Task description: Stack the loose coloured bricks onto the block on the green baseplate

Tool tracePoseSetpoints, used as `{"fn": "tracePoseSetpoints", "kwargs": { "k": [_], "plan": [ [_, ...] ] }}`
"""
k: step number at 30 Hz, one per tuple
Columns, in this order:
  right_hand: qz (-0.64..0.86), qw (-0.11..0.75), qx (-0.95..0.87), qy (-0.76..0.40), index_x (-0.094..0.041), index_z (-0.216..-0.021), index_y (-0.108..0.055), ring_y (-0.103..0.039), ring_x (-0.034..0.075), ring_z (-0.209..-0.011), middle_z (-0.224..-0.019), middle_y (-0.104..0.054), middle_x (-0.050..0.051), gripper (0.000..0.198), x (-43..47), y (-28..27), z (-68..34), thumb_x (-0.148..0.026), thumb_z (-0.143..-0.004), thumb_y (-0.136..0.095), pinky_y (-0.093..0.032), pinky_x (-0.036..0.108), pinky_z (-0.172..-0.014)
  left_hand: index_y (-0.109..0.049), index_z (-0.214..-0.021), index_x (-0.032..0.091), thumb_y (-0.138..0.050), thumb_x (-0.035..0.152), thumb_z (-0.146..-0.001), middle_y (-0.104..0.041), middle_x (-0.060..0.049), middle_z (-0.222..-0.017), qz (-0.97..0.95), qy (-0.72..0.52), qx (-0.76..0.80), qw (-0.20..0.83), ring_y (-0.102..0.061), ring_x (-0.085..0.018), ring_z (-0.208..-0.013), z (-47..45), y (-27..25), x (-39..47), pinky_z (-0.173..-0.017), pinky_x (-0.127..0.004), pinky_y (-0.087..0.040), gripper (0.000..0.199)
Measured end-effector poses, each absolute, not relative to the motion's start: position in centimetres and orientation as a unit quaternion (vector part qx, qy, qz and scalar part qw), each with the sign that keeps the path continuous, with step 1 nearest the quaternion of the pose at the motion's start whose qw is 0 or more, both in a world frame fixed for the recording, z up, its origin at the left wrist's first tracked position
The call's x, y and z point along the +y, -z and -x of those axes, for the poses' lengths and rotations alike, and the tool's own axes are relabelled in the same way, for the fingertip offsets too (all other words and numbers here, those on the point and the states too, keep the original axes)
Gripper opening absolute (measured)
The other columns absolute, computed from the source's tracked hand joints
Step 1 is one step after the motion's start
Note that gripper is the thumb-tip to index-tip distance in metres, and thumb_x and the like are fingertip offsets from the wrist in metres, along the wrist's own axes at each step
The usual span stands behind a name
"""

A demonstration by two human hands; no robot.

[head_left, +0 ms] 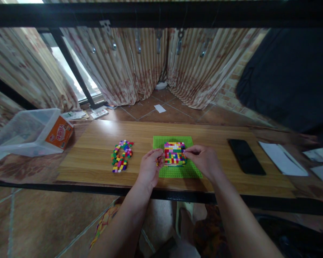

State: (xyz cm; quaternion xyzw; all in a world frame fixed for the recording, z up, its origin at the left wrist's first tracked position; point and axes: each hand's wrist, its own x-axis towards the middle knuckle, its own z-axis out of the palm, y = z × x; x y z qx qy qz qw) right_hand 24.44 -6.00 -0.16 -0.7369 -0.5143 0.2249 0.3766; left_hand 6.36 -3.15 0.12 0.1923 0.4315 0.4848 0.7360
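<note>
Bare forearms (126,218), hands (149,166) flanking multicoloured brick block (174,156), green baseplate (174,173) beneath

Built into a roughly square brick block (174,155) with rows of red, yellow, white, pink and green, perhaps stepped on top. Set on a bright green studded baseplate (174,172). Scattered well to the left in a loose, multicoloured brick pile (121,158).

The scene is viewed by one head-worn camera, pointed forward and down from above the near side of the bench (204,136). The brick build (174,156) is framed just below the centre at middling range, with curtains (113,71) caught beyond and floor tiles (56,215) below
</note>
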Motion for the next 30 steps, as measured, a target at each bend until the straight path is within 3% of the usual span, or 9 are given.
{"fn": "tracePoseSetpoints", "kwargs": {
  "k": [21, 30],
  "plan": [
    [0.744, 0.406, -0.460, -0.265, -0.019, -0.069, -0.071, -0.065, 0.020, -0.061, -0.066, -0.072, 0.005, 0.015, -5.6, 0.9, -24.1, -0.033, -0.064, -0.072, -0.046, 0.031, -0.058, -0.069, -0.072, 0.012, -0.081, 0.018, -0.055, -0.064, 0.000, -0.063, -0.215, -0.483, 0.441, 0.725, -0.046, -0.003, -0.049, -6.4, 0.0, -3.5, -0.047, -0.014, -0.033, 0.022],
    [0.740, 0.377, -0.514, -0.217, -0.020, -0.074, -0.074, -0.068, 0.023, -0.067, -0.072, -0.075, 0.006, 0.020, -6.2, 0.7, -25.2, -0.038, -0.067, -0.073, -0.049, 0.034, -0.065, -0.075, -0.079, 0.012, -0.082, 0.024, -0.059, -0.067, -0.003, -0.068, -0.274, -0.476, 0.441, 0.710, -0.044, -0.003, -0.050, -6.5, 0.1, -3.7, -0.048, -0.017, -0.030, 0.025]
  ]
}}
